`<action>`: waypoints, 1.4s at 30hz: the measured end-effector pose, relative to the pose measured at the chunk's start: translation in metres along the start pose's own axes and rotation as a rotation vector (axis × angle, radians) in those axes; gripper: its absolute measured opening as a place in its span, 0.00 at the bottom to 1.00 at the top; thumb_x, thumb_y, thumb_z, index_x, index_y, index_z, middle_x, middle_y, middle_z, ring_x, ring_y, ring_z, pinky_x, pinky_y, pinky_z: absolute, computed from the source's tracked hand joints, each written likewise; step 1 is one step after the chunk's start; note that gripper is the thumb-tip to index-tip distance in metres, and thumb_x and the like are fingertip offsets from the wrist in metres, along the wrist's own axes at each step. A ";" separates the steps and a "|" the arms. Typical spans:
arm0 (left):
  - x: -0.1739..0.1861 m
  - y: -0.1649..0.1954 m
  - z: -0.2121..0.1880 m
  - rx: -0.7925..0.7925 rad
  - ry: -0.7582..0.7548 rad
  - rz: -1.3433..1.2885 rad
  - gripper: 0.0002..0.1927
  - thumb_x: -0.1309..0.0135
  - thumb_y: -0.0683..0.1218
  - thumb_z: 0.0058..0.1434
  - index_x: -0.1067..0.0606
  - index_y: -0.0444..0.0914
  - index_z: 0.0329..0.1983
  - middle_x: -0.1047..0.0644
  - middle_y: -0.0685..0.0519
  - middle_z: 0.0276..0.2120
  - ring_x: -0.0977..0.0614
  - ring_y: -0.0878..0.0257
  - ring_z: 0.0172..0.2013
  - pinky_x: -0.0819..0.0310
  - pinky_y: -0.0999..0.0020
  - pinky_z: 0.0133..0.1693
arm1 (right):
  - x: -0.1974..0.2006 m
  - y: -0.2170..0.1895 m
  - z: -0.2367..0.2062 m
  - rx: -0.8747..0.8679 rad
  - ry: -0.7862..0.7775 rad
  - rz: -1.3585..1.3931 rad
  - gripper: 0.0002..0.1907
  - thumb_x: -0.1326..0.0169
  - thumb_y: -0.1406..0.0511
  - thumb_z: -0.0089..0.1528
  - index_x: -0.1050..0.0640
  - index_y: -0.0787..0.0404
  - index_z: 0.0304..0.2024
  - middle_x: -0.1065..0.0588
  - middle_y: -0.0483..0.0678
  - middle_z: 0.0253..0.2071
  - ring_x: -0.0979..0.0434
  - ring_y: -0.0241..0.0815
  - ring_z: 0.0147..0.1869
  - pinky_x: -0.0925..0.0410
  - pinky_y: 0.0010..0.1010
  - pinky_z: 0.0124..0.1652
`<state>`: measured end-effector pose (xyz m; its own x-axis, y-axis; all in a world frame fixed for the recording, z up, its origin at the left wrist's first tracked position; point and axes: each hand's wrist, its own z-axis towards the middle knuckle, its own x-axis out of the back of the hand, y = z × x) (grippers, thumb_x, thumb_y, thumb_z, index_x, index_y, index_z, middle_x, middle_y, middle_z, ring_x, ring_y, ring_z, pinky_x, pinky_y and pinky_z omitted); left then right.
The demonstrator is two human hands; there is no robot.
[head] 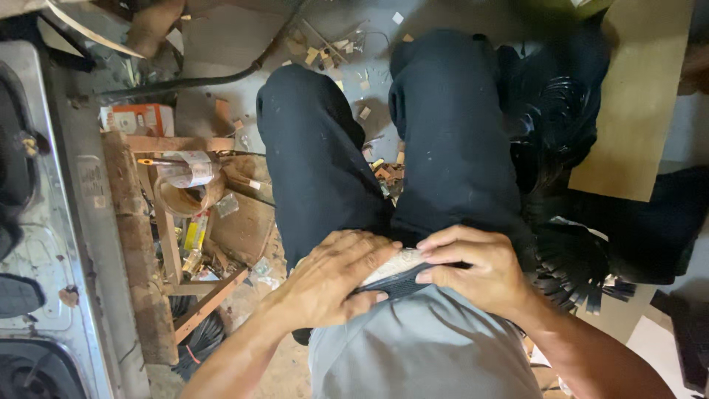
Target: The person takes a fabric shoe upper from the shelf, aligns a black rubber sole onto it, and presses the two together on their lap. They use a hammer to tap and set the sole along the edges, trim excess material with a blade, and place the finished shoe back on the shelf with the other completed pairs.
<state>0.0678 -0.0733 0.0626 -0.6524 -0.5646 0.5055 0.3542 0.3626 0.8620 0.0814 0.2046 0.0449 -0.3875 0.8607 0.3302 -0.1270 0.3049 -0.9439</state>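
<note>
From the head camera I look straight down at my lap, legs in black trousers [325, 170] stretched out over a littered floor [347, 44]. Both my hands meet at the waist, just above the hem of my grey shirt [421, 347]. My left hand [332, 277] lies flat over one end of a thin dark strip with a pale top face [395, 270], fingers curled down around it. My right hand [476, 270] pinches the other end, thumb below and fingers folded over the top, so both hands are closed on that strip. It rests across my upper thighs, between the two hands. Off my left knee stands an open wooden crate [185, 222] with a roll of tape [190, 170] inside. A fanned bundle of black strips [576, 270] lies just beside my right wrist.
</note>
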 end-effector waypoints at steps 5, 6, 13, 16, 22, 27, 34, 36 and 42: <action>-0.015 0.003 -0.007 0.016 0.020 0.045 0.35 0.38 0.47 0.56 0.32 0.35 0.67 0.27 0.45 0.60 0.28 0.48 0.60 0.35 0.51 0.60 | 0.001 -0.001 0.002 -0.427 -0.162 0.135 0.17 0.28 0.71 0.45 0.17 0.68 0.36 0.16 0.50 0.40 0.17 0.41 0.41 0.27 0.30 0.42; -0.018 0.004 -0.008 0.015 0.030 0.046 0.36 0.38 0.47 0.55 0.32 0.35 0.67 0.27 0.45 0.59 0.28 0.48 0.59 0.35 0.51 0.60 | -0.001 -0.004 0.002 -0.371 -0.173 0.093 0.20 0.29 0.70 0.45 0.18 0.68 0.40 0.17 0.49 0.41 0.17 0.39 0.44 0.27 0.29 0.44; -0.011 -0.007 -0.010 0.051 0.029 -0.096 0.36 0.36 0.49 0.54 0.30 0.36 0.66 0.25 0.45 0.58 0.24 0.48 0.58 0.33 0.53 0.61 | -0.007 -0.017 0.018 -0.243 -0.143 -0.055 0.21 0.27 0.59 0.49 0.16 0.62 0.41 0.16 0.47 0.40 0.14 0.36 0.45 0.23 0.30 0.46; 0.001 -0.008 -0.008 0.090 0.174 -0.444 0.37 0.36 0.49 0.60 0.35 0.36 0.71 0.27 0.42 0.65 0.24 0.48 0.65 0.31 0.55 0.66 | -0.005 -0.010 0.039 -0.320 -0.059 0.950 0.44 0.32 0.50 0.58 0.30 0.72 0.66 0.23 0.58 0.58 0.22 0.47 0.63 0.31 0.37 0.64; 0.021 0.011 0.023 -0.169 0.600 -1.385 0.61 0.32 0.55 0.57 0.60 0.37 0.81 0.36 0.40 0.73 0.31 0.47 0.72 0.35 0.51 0.71 | -0.033 -0.004 0.045 -0.348 -0.389 1.212 0.65 0.29 0.45 0.51 0.52 0.62 0.77 0.35 0.61 0.66 0.28 0.54 0.66 0.34 0.43 0.62; 0.062 -0.002 0.041 -0.060 0.723 -0.857 0.63 0.31 0.50 0.55 0.63 0.39 0.82 0.40 0.39 0.74 0.35 0.48 0.73 0.40 0.52 0.71 | -0.037 -0.006 0.042 -0.290 -0.049 0.435 0.50 0.29 0.56 0.48 0.34 0.70 0.67 0.24 0.56 0.58 0.23 0.46 0.59 0.30 0.34 0.57; 0.066 -0.010 0.035 0.340 0.622 -0.063 0.42 0.41 0.52 0.59 0.41 0.40 0.75 0.22 0.44 0.62 0.23 0.53 0.63 0.33 0.63 0.66 | -0.036 -0.004 0.035 -0.349 0.061 -0.099 0.43 0.26 0.62 0.40 0.26 0.69 0.56 0.16 0.53 0.41 0.12 0.41 0.44 0.23 0.31 0.43; 0.067 -0.015 0.036 0.320 0.634 -0.143 0.39 0.41 0.54 0.60 0.39 0.39 0.72 0.24 0.45 0.62 0.23 0.54 0.63 0.32 0.63 0.66 | -0.037 -0.002 0.032 -0.357 0.058 -0.055 0.45 0.27 0.62 0.42 0.28 0.69 0.59 0.16 0.54 0.45 0.13 0.41 0.47 0.24 0.30 0.46; 0.067 -0.050 0.025 0.024 0.564 -1.015 0.41 0.38 0.55 0.64 0.41 0.39 0.76 0.32 0.47 0.66 0.30 0.56 0.66 0.36 0.60 0.67 | -0.018 0.010 0.046 -0.515 -0.122 1.035 0.47 0.34 0.61 0.51 0.37 0.66 0.70 0.28 0.55 0.64 0.25 0.42 0.63 0.32 0.33 0.59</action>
<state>-0.0105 -0.1110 0.0525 -0.2356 -0.8516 -0.4682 -0.1775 -0.4360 0.8823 0.0447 0.1736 0.0295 -0.1783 0.7588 -0.6265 0.6772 -0.3673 -0.6376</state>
